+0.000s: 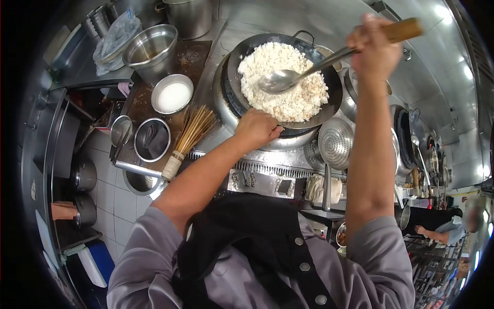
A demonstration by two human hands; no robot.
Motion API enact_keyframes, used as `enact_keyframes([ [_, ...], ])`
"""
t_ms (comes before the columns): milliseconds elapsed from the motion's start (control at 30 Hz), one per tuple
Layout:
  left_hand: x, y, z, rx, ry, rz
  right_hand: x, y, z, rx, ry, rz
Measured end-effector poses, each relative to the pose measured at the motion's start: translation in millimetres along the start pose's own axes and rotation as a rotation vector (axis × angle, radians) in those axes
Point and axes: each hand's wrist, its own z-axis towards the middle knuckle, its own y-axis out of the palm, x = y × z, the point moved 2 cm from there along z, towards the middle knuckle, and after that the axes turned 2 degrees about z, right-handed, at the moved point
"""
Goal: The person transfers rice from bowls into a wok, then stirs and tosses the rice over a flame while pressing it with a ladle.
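Note:
A dark wok (337, 98) sits on the round burner stand, filled with white rice (278, 56) that has brownish patches at the lower right. My right hand (374, 49) is closed around the long handle of a metal ladle (279, 81), whose wooden end sticks out past the fist. The ladle's bowl rests on the rice. At the wok's near edge, my left hand (257, 130) is closed with its fingers wrapped at the rim; part of the grip is hidden.
Left of the burner are a bamboo brush (195, 129), a bowl of white contents (174, 97) and a large steel bowl (150, 49). A perforated strainer (335, 143) lies by the wok's right side. Another person (437, 234) stands at the far right.

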Motion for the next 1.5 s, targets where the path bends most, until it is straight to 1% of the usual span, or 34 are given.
enact_keyframes([
  [33,-1.4,-0.9,2.0,0.004,0.004,0.003,-21.4,0.9,8.7,-0.102,-0.081,0.080],
  [67,-0.7,0.0,1.0,0.017,0.007,0.015,-18.3,1.5,3.0,-0.103,-0.080,0.078],
  [133,0.9,2.1,0.9,0.028,0.011,0.020,0.4,5.5,-23.0,0.028,-0.381,0.104],
  [167,1.2,1.2,1.5,0.054,0.015,0.012,35.7,15.3,-43.9,0.047,-0.377,0.082],
  [200,1.6,-0.5,2.6,0.083,0.023,0.006,84.7,1.6,-67.0,0.225,0.009,-0.225],
  [267,0.7,-1.6,6.2,0.068,0.015,-0.001,53.3,-12.5,-16.9,0.083,-0.010,-0.219],
  [300,2.5,0.5,1.6,0.029,0.007,-0.019,26.4,-15.6,-3.8,0.093,-0.003,-0.221],
  [333,1.6,0.2,3.9,0.032,0.016,-0.015,-5.7,-12.3,16.3,0.028,-0.093,-0.133],
  [367,2.0,1.0,2.1,0.030,-0.002,-0.011,-21.8,-10.8,23.8,-0.039,-0.176,-0.049],
  [400,2.0,2.7,1.3,0.027,-0.022,-0.011,-16.9,-11.7,16.5,-0.038,-0.177,-0.054],
  [467,2.8,-0.6,4.5,0.009,-0.032,-0.011,11.7,-16.2,-17.7,0.183,-0.500,-0.079],
  [500,4.3,-1.3,3.8,-0.015,-0.042,-0.009,47.1,-22.2,-37.8,0.278,-0.310,-0.169],
  [533,5.7,-0.5,1.2,-0.022,-0.034,-0.013,99.1,-49.0,-54.7,0.286,-0.067,-0.288],
  [600,5.6,-0.4,3.6,0.043,0.006,0.003,44.9,-42.8,-10.6,0.147,-0.009,-0.195],
  [667,7.2,-2.0,6.3,0.012,-0.007,0.000,-17.8,-41.8,23.9,0.143,-0.056,-0.264],
  [700,6.9,-1.5,4.8,0.000,-0.022,0.011,-28.2,-44.6,22.2,0.149,-0.054,-0.267],
  [767,6.3,1.3,4.3,-0.014,-0.027,0.018,-51.5,-47.6,11.1,0.027,-0.332,-0.143],
  [867,7.1,2.8,3.2,0.006,-0.016,0.023,85.1,-99.7,-52.8,0.317,-0.291,-0.580],
  [900,6.8,1.8,4.9,0.033,-0.002,0.025,65.3,-94.9,-41.5,0.319,-0.295,-0.582],
  [967,8.9,3.5,-0.3,0.046,0.007,0.018,-11.4,-65.5,-7.9,0.184,-0.046,-0.455],
  [1033,5.2,5.2,3.2,0.004,-0.048,0.038,-81.8,-50.2,1.4,0.337,-0.075,-0.316],
  [1067,4.5,6.7,2.6,-0.001,-0.047,0.033,-104.7,-63.6,-3.4,0.040,-0.099,-0.108],
  [1100,4.8,7.7,1.4,0.003,-0.042,0.034,-90.1,-75.7,-19.3,0.149,-0.113,-0.201],
  [1133,4.2,6.9,2.9,0.011,-0.033,0.037,-60.9,-88.0,-45.5,0.257,-0.134,-0.294],
  [1167,2.3,5.4,5.4,0.006,-0.022,0.033,-11.3,-92.1,-71.5,0.286,-0.151,-0.317],
  [1200,2.0,5.3,6.8,-0.009,-0.028,0.027,-11.5,-100.3,-62.6,0.297,-0.152,-0.327],
  [1267,9.2,9.8,-3.1,-0.042,-0.034,0.008,-24.9,-118.2,-48.3,0.233,-0.074,-0.167],
  [1300,6.5,10.5,-1.2,-0.010,-0.014,0.032,-55.3,-114.1,-34.3,0.331,-0.036,-0.165],
  [1333,3.7,10.7,2.9,0.030,-0.003,0.057,-86.0,-114.3,-28.1,0.331,-0.045,-0.165],
  [1367,3.9,11.3,2.8,0.028,-0.018,0.051,-115.7,-115.3,-30.6,0.174,-0.064,-0.122],
  [1400,5.1,10.1,1.8,0.021,-0.018,0.047,-129.7,-115.8,-35.5,0.022,-0.080,-0.080],
  [1433,6.5,8.1,1.9,-0.001,-0.014,0.039,-93.9,-130.3,-55.8,0.179,-0.138,-0.217],
  [1467,7.1,6.6,5.7,-0.014,-0.005,0.035,-68.3,-127.9,-72.6,0.183,-0.145,-0.223],
  [1500,8.4,6.9,8.3,-0.010,0.002,0.033,-45.1,-123.1,-86.3,0.270,-0.102,-0.204],
])
